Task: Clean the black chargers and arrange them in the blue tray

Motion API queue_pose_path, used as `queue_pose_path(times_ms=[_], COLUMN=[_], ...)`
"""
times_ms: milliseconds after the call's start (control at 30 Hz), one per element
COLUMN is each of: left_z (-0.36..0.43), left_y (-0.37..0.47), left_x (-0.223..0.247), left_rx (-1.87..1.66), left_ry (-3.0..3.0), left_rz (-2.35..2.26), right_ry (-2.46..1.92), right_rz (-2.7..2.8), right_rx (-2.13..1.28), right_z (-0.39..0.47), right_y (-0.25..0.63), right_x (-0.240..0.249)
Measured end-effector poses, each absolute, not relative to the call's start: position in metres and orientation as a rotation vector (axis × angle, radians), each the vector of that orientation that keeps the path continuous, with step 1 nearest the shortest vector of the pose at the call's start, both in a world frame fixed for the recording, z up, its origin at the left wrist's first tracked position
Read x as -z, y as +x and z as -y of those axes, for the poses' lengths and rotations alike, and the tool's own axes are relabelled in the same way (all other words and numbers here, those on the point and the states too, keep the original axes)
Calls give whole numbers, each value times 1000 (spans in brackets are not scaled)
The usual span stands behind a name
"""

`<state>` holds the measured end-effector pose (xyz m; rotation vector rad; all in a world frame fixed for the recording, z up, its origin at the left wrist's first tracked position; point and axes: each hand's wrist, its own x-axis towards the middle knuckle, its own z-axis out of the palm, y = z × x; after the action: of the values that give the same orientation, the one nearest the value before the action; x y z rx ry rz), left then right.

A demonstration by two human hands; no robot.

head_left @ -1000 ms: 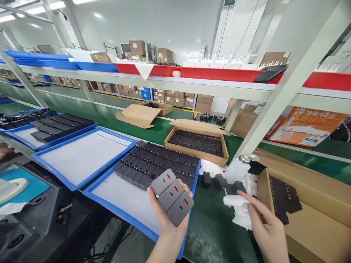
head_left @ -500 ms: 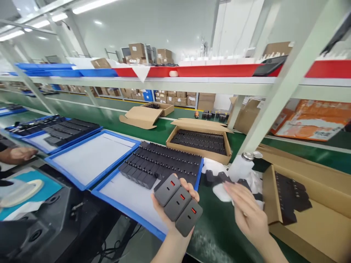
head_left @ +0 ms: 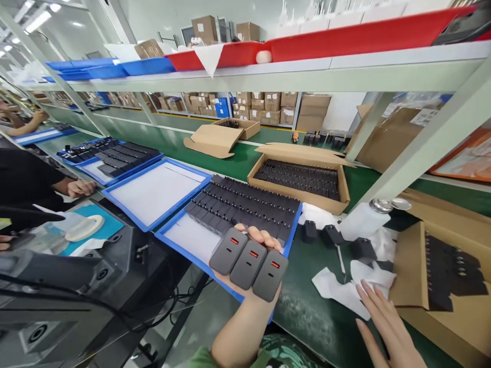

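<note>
My left hand (head_left: 265, 238) is closed around three dark grey chargers (head_left: 249, 268) held side by side, their red and black ports facing me. Under them, a blue-rimmed tray (head_left: 192, 262) bears rows of black chargers (head_left: 245, 204). My right hand (head_left: 388, 327) is open, fingers spread, at the edge of crumpled white wipes (head_left: 341, 292) on the green bench. By the wipes lies a thin metal-looking tool (head_left: 340, 261). Behind them stand a few black blocks (head_left: 332, 236) and a white bottle with a metal top (head_left: 364, 221).
An open carton (head_left: 412, 268) with black pieces is at the right, another full carton (head_left: 299, 202) behind the tray. A white-lined tray (head_left: 153, 197) lies left. A shelf post (head_left: 429, 133) rises at right. A co-worker's hand (head_left: 81, 188) rests at left beside grey machinery (head_left: 88, 271).
My right hand has moved right and down and spread open; the white wipe it held now lies on the bench. The chargers in my left hand have turned more upright. The view has shifted.
</note>
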<state>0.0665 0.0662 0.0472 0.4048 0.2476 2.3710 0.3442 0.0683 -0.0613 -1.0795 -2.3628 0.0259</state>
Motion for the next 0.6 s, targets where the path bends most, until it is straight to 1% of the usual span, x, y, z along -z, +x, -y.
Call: queue_pose_path(times_ms=[233, 467, 600], left_z=[-60, -54, -53], left_y=[61, 51, 49], left_x=[-50, -48, -53], left_rx=[-2457, -2582, -2621], left_ry=[432, 490, 498], left_rz=[-145, -235, -300], right_ry=[-978, -916, -899], right_rz=[2244, 2298, 2305], right_rx=[-55, -176, -170], right_z=[-61, -61, -59], right_y=[331, 311, 311], right_x=[30, 24, 28])
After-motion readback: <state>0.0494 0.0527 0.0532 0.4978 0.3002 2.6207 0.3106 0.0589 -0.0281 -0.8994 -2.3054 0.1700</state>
